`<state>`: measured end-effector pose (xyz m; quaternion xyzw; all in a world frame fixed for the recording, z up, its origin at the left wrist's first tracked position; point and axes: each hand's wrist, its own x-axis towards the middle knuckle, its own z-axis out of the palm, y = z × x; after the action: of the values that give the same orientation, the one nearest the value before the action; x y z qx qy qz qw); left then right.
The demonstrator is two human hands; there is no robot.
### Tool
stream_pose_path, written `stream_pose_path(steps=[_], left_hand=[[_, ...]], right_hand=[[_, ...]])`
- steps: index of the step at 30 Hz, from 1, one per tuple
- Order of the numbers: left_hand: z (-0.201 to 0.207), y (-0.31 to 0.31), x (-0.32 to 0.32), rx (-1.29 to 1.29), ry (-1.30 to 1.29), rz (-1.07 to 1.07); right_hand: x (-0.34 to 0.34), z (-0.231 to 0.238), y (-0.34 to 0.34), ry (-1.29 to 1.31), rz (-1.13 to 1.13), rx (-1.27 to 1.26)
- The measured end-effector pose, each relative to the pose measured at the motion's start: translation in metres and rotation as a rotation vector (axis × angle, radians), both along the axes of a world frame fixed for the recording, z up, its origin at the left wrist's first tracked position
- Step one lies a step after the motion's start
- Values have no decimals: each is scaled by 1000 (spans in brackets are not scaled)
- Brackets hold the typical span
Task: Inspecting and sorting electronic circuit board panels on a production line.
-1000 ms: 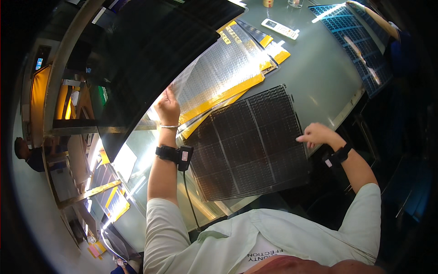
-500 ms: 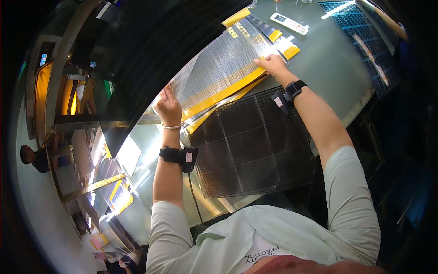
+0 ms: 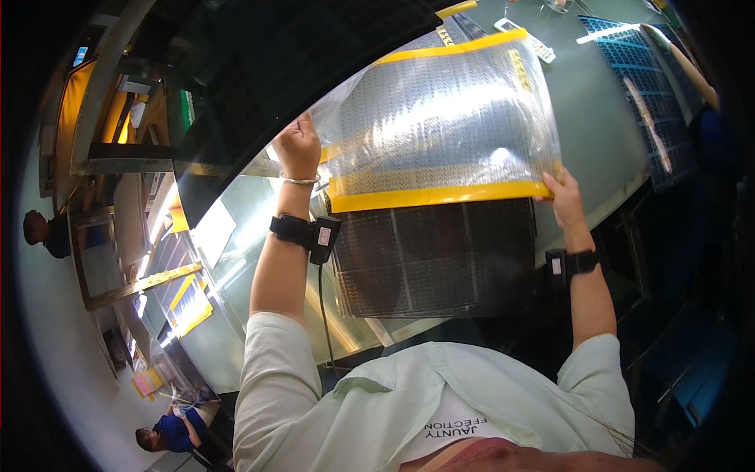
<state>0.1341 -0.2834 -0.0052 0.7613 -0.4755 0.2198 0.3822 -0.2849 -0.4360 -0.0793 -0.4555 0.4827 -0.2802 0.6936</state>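
A clear plastic sheet with yellow tape along its edges (image 3: 440,118) is stretched out in front of me, glossy with reflected light. My right hand (image 3: 565,200) pinches its near right corner at the yellow tape. My left hand (image 3: 297,149) is closed at the left end, where clear film runs up beside it; its fingertips are partly hidden. Below the sheet lies a dark gridded panel (image 3: 432,259), its far part covered by the yellow-edged sheet. A strap with a small box sits on each of my forearms.
A large dark panel (image 3: 275,55) slants across the upper left, close to my left hand. A white remote-like device (image 3: 543,50) lies on the glass-like table (image 3: 605,165). Another person's arm (image 3: 692,75) reaches over a blue gridded sheet (image 3: 641,102) at the right.
My right hand has moved right and toward me with the sheet's corner. The yellow-edged sheet has swung flatter across the view, away from the pile behind it. My left hand stays near its place.
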Motion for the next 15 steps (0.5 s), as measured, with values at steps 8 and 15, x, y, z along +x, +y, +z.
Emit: stream_pose_path(steps=[8,15], left_hand=[[7,-12,-1,27,-66,-28],[7,-20,1,24,-162,-78]], right_hand=[[-68,-3,48,-86,-117,99],[-58,-7,46,-44,-132,139]])
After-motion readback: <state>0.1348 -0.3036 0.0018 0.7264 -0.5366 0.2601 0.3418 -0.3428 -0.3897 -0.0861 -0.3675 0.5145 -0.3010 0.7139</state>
